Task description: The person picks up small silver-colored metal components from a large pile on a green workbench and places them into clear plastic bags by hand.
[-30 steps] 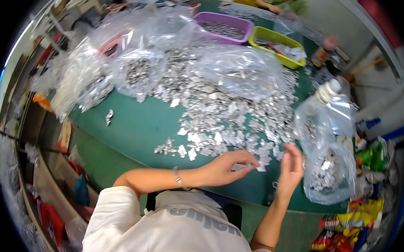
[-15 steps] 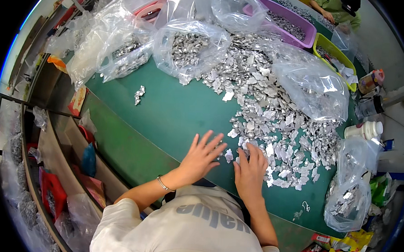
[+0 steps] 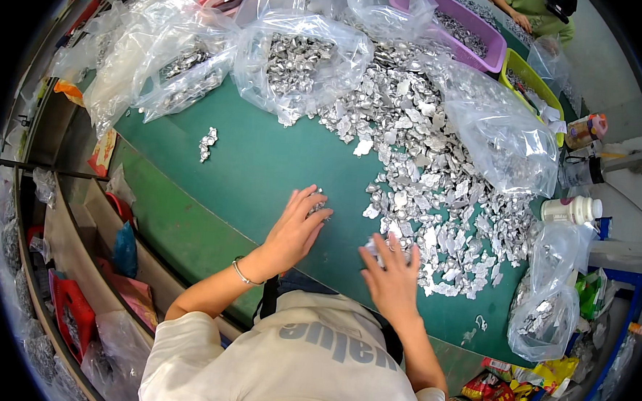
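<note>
My left hand (image 3: 291,229) is over the green tabletop, left of the pile, its fingers curled around a few small silver metal pieces (image 3: 321,203) that show at the fingertips. My right hand (image 3: 393,278) lies at the near left edge of a broad heap of flat, irregular silver metal pieces (image 3: 438,181). Its fingers are spread over several pieces there, slightly blurred. Farther left, a small cluster of silver pieces (image 3: 208,144) sits by itself on the green table (image 3: 265,161).
Clear plastic bags of pieces (image 3: 299,65) line the far side. A purple bin (image 3: 497,53) and a yellow-green bin (image 3: 558,111) stand at far right, near a co-worker's hand (image 3: 520,21). A white bottle (image 3: 571,209) and a filled bag (image 3: 547,321) are at right.
My left hand has moved left, from spread fingers to curled ones with silver pieces at the tips. My right hand has shifted slightly down and left. The view has also shifted a little.
</note>
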`<state>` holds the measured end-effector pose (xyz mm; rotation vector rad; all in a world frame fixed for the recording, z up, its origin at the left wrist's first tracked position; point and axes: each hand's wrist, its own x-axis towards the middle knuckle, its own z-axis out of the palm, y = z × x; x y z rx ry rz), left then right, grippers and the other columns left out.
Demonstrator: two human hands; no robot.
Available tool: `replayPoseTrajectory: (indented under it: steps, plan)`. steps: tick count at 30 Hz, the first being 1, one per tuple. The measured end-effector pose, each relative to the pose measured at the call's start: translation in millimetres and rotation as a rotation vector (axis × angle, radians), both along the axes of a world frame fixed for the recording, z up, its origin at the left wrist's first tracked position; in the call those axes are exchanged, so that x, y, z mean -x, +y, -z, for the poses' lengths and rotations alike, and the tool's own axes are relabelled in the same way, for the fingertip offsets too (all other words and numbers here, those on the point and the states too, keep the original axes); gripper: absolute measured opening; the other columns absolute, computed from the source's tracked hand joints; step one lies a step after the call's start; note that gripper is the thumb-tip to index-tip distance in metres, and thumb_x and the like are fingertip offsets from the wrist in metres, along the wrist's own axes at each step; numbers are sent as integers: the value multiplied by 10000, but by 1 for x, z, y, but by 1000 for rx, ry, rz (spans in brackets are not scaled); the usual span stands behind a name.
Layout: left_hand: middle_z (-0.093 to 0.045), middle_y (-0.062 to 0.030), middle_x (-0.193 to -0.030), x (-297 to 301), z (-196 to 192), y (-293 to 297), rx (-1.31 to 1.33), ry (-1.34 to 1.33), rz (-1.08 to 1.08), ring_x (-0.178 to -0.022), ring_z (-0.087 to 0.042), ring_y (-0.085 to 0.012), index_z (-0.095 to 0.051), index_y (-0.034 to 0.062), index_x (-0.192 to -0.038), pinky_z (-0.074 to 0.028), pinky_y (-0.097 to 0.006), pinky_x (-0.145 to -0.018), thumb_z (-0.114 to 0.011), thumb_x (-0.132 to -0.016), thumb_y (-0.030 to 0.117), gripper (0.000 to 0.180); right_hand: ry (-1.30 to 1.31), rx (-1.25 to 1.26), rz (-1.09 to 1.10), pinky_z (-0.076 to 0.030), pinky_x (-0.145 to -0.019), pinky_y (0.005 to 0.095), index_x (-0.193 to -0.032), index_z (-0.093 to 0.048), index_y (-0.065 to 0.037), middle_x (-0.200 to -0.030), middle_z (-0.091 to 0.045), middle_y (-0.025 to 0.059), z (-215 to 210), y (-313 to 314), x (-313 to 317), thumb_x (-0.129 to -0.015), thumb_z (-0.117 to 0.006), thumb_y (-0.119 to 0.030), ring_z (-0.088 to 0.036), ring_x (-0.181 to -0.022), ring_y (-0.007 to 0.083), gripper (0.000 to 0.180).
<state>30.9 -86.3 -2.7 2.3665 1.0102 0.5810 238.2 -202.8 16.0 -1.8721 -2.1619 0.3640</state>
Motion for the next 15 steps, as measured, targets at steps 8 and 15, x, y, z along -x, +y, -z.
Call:
replayPoseTrajectory:
  steps: [8, 15]
  plan:
    - [-382, -124, -1408, -53, -20, 13, -132, 72, 316, -1335, -316, -349, -494, 58, -1254, -252, -606, -1053, -637, -817, 76, 461, 67, -205, 296, -291, -1033, 508, -923, -686, -87, -1249, -557, 113, -2, -15, -40, -778, -628, -36, -465, -1223, 340, 164]
    - [-456, -128, -1310, -79, -4, 32, -216, 197, 323, -1286, -375, -327, -474, 72, -1236, -265, -569, -1060, -617, -798, 37, 462, 72, -272, 351, -325, -1021, 483, -1235, -506, 20, -1285, -505, 199, -13, 52, -20, -836, -614, -97, -451, -1220, 356, 430]
